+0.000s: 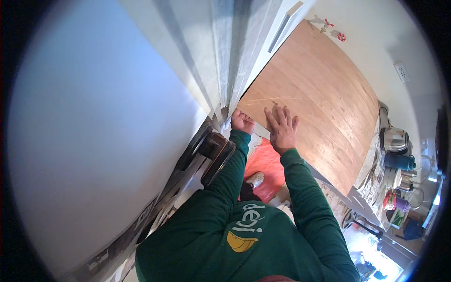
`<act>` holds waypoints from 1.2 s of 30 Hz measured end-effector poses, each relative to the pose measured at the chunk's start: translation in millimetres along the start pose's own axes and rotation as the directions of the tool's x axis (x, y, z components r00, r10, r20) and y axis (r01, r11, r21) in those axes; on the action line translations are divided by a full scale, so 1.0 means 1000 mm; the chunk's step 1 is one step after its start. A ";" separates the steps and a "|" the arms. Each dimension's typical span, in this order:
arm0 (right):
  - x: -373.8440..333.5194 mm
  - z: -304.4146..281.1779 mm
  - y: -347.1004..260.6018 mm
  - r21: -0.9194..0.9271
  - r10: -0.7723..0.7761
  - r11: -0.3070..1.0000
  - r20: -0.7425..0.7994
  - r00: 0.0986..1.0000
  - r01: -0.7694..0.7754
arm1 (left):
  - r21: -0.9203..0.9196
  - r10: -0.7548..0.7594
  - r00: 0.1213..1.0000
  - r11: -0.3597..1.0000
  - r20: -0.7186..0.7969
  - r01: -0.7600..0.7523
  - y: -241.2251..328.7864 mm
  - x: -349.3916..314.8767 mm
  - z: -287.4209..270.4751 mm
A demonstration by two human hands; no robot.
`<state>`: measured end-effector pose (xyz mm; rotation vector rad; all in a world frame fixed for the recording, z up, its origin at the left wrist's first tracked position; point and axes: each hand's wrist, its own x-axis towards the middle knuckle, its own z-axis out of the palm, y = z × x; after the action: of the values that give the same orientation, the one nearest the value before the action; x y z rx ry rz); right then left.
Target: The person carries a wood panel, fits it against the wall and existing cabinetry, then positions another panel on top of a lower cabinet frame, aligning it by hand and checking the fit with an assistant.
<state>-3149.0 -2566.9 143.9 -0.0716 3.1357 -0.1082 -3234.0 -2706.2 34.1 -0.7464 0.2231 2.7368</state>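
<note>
A lived-in home under repair.
Plywood sheet (314, 103) against a wall, kettle (393, 139) and jars on a cluttered counter (371, 181).

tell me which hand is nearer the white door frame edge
Left. The left hand curls its grip right against the white door frame edge; the right hand lies flat on the plywood sheet, farther off.
</note>
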 end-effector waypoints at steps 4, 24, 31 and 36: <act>0.004 0.005 -0.001 -0.036 -0.024 0.999 -0.049 0.999 0.022 | 0.034 -0.004 0.988 0.999 0.153 -0.001 0.006 0.002 -0.010; -0.001 0.004 -0.001 -0.013 -0.016 1.000 -0.084 0.996 0.015 | 0.433 -0.267 0.955 0.852 -0.126 0.295 -0.019 -0.046 -0.048; -0.008 0.005 0.002 -0.028 -0.004 1.000 -0.099 0.995 0.002 | 0.715 0.206 0.977 0.690 -0.047 -0.111 -0.014 -0.037 -0.027; 0.004 -0.015 -0.024 0.033 -0.068 0.997 -0.073 0.995 0.071 | 0.814 0.428 0.871 0.399 0.243 -0.423 -0.007 -0.025 -0.057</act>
<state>-3151.5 -2590.4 160.6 -0.1807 3.2017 -0.1704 -3184.2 -2718.5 -2.0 -0.4008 1.8554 2.4852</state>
